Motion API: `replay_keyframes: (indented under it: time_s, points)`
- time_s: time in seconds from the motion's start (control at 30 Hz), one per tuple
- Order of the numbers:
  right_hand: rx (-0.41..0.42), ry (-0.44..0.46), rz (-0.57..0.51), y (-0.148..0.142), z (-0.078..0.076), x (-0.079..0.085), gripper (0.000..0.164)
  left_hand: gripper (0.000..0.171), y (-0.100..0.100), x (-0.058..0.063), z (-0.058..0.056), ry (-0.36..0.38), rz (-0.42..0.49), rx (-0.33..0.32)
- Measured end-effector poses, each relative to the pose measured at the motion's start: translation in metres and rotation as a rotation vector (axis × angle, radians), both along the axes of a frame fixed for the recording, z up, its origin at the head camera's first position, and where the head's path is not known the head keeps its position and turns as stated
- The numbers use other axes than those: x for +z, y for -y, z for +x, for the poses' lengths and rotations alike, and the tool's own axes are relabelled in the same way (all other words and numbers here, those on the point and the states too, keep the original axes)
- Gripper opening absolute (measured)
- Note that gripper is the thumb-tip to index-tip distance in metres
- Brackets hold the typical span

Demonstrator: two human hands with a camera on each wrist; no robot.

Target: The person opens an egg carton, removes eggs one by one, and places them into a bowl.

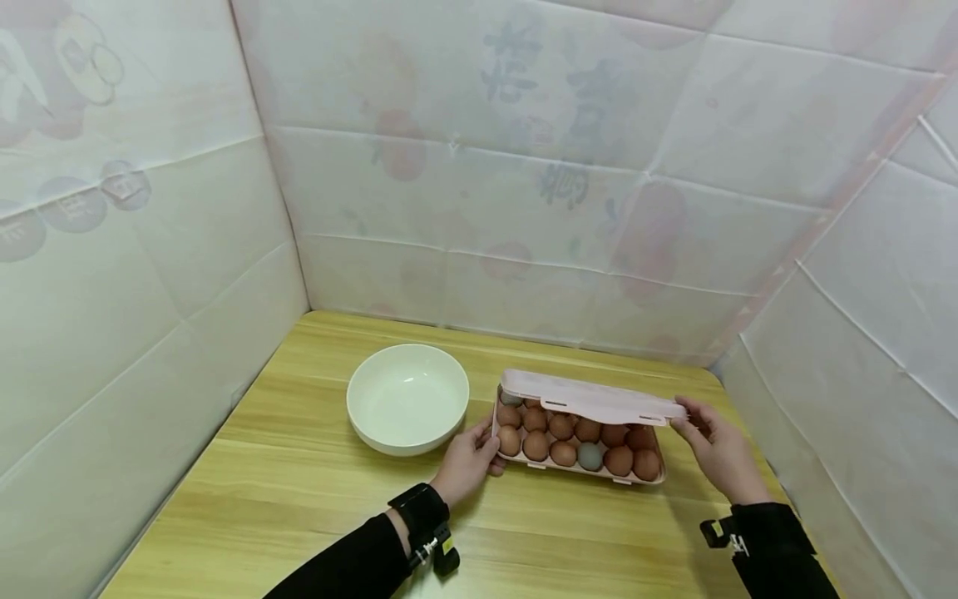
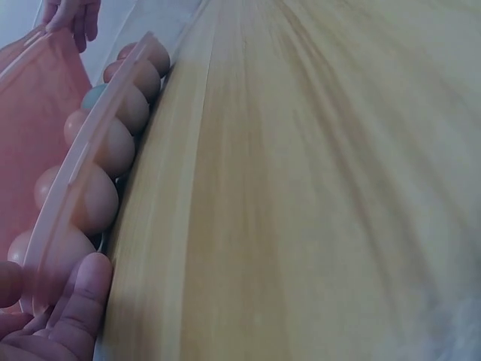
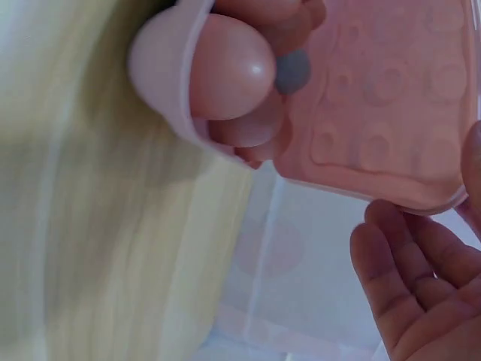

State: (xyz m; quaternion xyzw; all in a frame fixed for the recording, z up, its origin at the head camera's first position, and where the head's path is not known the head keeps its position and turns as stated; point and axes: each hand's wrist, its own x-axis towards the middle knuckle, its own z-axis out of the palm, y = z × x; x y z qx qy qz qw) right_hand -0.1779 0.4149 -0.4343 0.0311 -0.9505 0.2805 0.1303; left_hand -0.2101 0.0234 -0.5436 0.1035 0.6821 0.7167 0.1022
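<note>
A pink egg carton [image 1: 576, 471] sits on the table with its lid [image 1: 591, 398] partly raised over the rows. Several brown eggs [image 1: 535, 446] fill its cups, among them a pale bluish egg [image 1: 590, 456]. My left hand [image 1: 467, 464] grips the tray's left end, its thumb by the rim, as the left wrist view also shows. At the other end, my right hand [image 1: 720, 449] pinches the lid's right corner between thumb and fingers. In the right wrist view the lid's dimpled inside [image 3: 383, 113] faces the camera. The back row is partly hidden beneath the lid.
A white bowl [image 1: 407, 399] with nothing in it stands left of the carton, close to my left hand. The wooden table [image 1: 299, 499] meets sheet-covered walls [image 1: 464, 208] at the back and on both sides.
</note>
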Motion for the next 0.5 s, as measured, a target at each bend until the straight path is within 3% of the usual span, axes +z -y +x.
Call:
replay_keyframes:
  time_s: [0.2,0.5]
  points:
    - [-0.102,-0.003,-0.095,0.001,-0.028,0.011,0.06,0.053,0.0,0.001,0.001,-0.002,-0.015,-0.001]
    - [-0.377,0.002,-0.304,0.017,-0.082,0.024,0.069,0.054,0.001,0.003,0.002,-0.01,-0.023,-0.008]
